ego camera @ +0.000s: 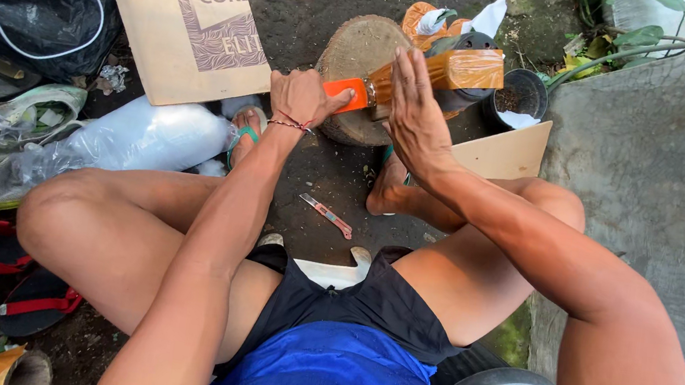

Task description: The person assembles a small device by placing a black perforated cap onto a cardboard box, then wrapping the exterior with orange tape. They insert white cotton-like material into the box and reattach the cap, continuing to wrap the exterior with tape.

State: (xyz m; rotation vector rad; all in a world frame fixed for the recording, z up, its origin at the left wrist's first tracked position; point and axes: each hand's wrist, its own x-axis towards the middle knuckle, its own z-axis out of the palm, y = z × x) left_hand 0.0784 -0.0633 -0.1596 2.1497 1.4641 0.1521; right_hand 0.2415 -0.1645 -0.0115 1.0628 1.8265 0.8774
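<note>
On the near edge of a wood stump (pixel 359 46), the left hand (pixel 302 96) grips an orange-handled tool (pixel 348 93) while the right hand (pixel 416 110) lies flat, fingers open, against a tape-wrapped block (pixel 466 68).

Dark dirt ground (pixel 310 171) is carrying a log stump (pixel 359 55); a small cutter (pixel 327 215) is lying just before it, a cardboard box (pixel 188 30) lying left.

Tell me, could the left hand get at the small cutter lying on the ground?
Probably yes: the cutter lies bare between the legs, nothing covering it, though the left hand now grips an orange-handled tool.
</note>
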